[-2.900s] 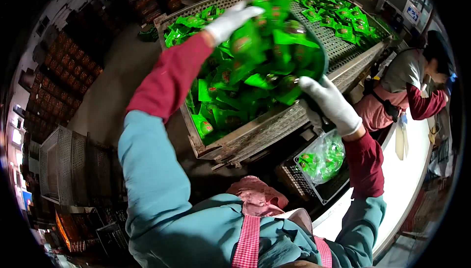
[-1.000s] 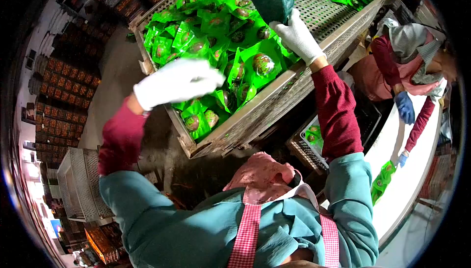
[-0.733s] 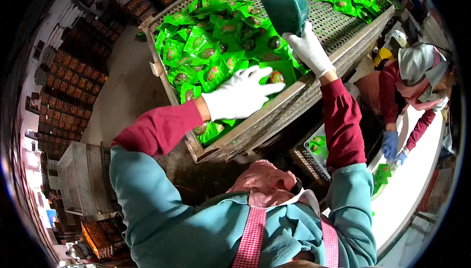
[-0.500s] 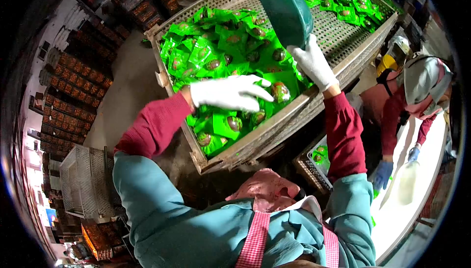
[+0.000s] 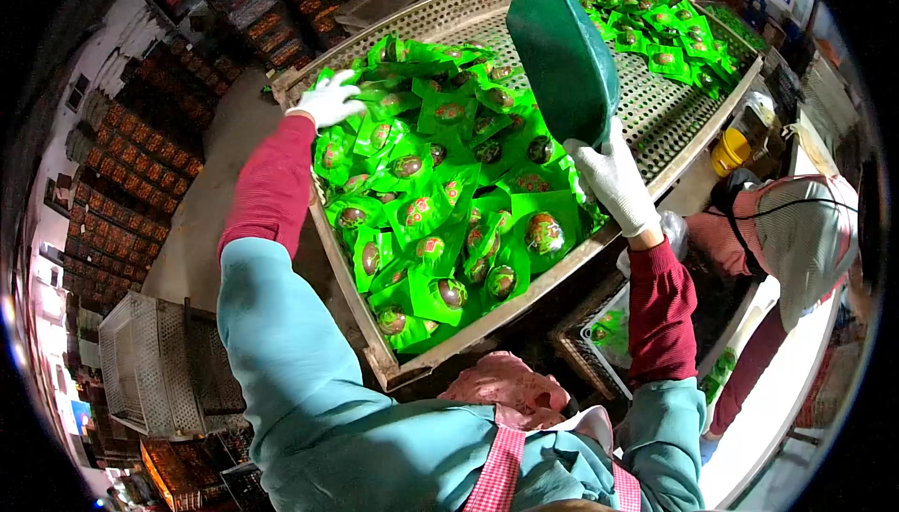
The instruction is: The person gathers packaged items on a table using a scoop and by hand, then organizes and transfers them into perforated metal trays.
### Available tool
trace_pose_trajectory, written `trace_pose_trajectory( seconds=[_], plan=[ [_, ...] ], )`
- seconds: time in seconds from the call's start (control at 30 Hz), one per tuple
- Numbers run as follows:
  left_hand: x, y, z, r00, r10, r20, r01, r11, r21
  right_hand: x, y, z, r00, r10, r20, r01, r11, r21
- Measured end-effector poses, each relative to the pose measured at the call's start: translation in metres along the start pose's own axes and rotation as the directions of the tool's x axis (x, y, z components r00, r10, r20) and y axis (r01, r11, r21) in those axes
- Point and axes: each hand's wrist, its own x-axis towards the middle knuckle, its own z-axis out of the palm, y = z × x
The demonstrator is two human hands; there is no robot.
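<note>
Indoors, a perforated tray holds green packets.

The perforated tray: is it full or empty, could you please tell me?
The tray is partly full: green packets lie towards both ends, bare perforations showing between.

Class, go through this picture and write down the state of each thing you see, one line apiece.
Left hand: open, fingers spread, at the near heap's left edge
Right hand: closed on the scoop
Green scoop: held raised over the tray
Near packets: heaped loosely
Far packets: heaped apart, in the far corner
Perforated tray: partly covered
Yellow bucket: contents cannot be told
</note>
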Motion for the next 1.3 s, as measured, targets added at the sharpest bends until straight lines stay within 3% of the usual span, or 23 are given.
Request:
trace_pose_trajectory(
  seconds=[0.07, 0.1, 0.17, 0.2, 0.23, 0.3, 0.33, 0.37, 0.43, 0.5, 0.53, 0.57, 0.63, 0.7, 0.73, 0.77, 0.83, 0.87, 0.9, 0.97, 1.0, 1.17, 1.3],
  plan=[
    [0.008, -0.022, -0.011, 0.988, -0.104, 0.112, 0.101, 0.994, 0.029, -0.004, -0.01, 0.002, 0.997, 0.064, 0.039, -0.067, 0.994, 0.082],
    [0.019, -0.034, -0.018, 0.978, -0.065, 0.196, 0.06, 0.998, 0.032, -0.002, -0.008, 0.002, 0.997, 0.063, 0.037, -0.065, 0.995, 0.079],
    [0.019, -0.049, -0.008, 0.983, -0.184, -0.021, 0.176, 0.965, -0.194, -0.001, 0.001, 0.005, 1.0, -0.013, -0.024, 0.015, 0.997, 0.078],
    [0.022, -0.046, 0.002, 0.968, -0.195, -0.156, 0.139, 0.939, -0.315, -0.004, -0.007, 0.004, 0.997, 0.07, 0.01, -0.071, 0.995, 0.077],
    [0.025, -0.043, 0.012, 0.959, -0.11, -0.261, 0.02, 0.945, -0.325, -0.002, -0.003, 0.005, 0.999, 0.038, 0.003, -0.038, 0.996, 0.08],
    [0.036, -0.034, 0.034, 0.985, -0.035, -0.169, -0.006, 0.972, -0.235, -0.003, -0.007, 0.007, 0.995, 0.1, 0.004, -0.1, 0.993, 0.068],
    [0.037, -0.033, 0.044, 0.999, -0.015, -0.04, 0.009, 0.99, -0.14, -0.001, 0.0, 0.006, 0.998, 0.059, -0.002, -0.059, 0.997, 0.051],
    [0.037, -0.036, 0.052, 0.998, -0.015, -0.058, 0.008, 0.992, -0.125, -0.001, 0.0, 0.007, 0.998, 0.062, 0.005, -0.062, 0.997, 0.036],
    [0.029, -0.032, 0.028, 0.993, -0.118, -0.006, 0.118, 0.993, -0.001, -0.003, -0.006, 0.007, 0.996, 0.086, 0.008, -0.086, 0.992, 0.093],
    [0.034, -0.059, 0.03, 0.978, -0.2, -0.065, 0.209, 0.962, 0.179, -0.003, -0.005, 0.005, 0.992, 0.121, 0.027, -0.123, 0.989, 0.083],
    [0.039, -0.086, 0.047, 0.985, -0.151, -0.083, 0.169, 0.943, 0.288, -0.003, -0.004, 0.005, 0.991, 0.128, 0.028, -0.13, 0.985, 0.109],
    [0.038, -0.086, 0.04, 0.975, -0.194, 0.111, 0.141, 0.919, 0.369, -0.003, -0.005, 0.006, 0.99, 0.135, 0.027, -0.138, 0.98, 0.141],
    [0.043, -0.082, 0.048, 0.969, -0.202, 0.14, 0.121, 0.888, 0.444, -0.005, -0.012, 0.007, 0.983, 0.181, 0.007, -0.18, 0.975, 0.131],
    [0.048, -0.079, 0.039, 0.944, -0.228, 0.238, 0.144, 0.935, 0.324, -0.006, -0.012, 0.007, 0.989, 0.148, 0.021, -0.15, 0.974, 0.171],
    [0.047, -0.092, 0.041, 0.982, -0.145, 0.125, 0.145, 0.989, 0.013, -0.004, -0.009, 0.007, 0.988, 0.156, 0.005, -0.154, 0.976, 0.156],
    [0.05, -0.093, 0.039, 0.981, -0.143, 0.128, 0.142, 0.99, 0.016, -0.005, -0.01, 0.007, 0.987, 0.16, 0.005, -0.158, 0.974, 0.159],
    [0.045, -0.089, 0.017, 0.955, -0.231, -0.186, 0.209, 0.969, -0.131, -0.006, -0.013, 0.008, 0.985, 0.169, 0.016, -0.17, 0.973, 0.155],
    [0.039, -0.083, 0.004, 0.969, -0.214, -0.126, 0.197, 0.971, -0.134, -0.005, -0.011, 0.008, 0.987, 0.159, 0.012, -0.159, 0.973, 0.169],
    [0.046, -0.086, 0.005, 0.988, -0.13, 0.087, 0.139, 0.985, -0.106, -0.006, -0.011, 0.008, 0.985, 0.171, 0.021, -0.172, 0.969, 0.177],
    [0.031, -0.071, 0.028, 0.971, -0.038, 0.234, 0.08, 0.982, -0.172, -0.007, -0.012, 0.009, 0.985, 0.171, 0.011, -0.171, 0.979, 0.109],
    [0.03, -0.068, 0.043, 0.99, -0.03, 0.136, 0.032, 0.999, -0.014, -0.007, -0.011, 0.009, 0.985, 0.174, 0.006, -0.173, 0.978, 0.118],
    [0.044, -0.079, 0.051, 0.993, -0.077, 0.087, 0.062, 0.985, 0.16, -0.004, -0.005, 0.007, 0.987, 0.154, 0.036, -0.157, 0.975, 0.16],
    [0.041, -0.074, 0.05, 0.985, -0.041, 0.165, -0.003, 0.967, 0.254, -0.003, -0.006, 0.005, 0.988, 0.148, 0.041, -0.153, 0.969, 0.193]
  ],
)
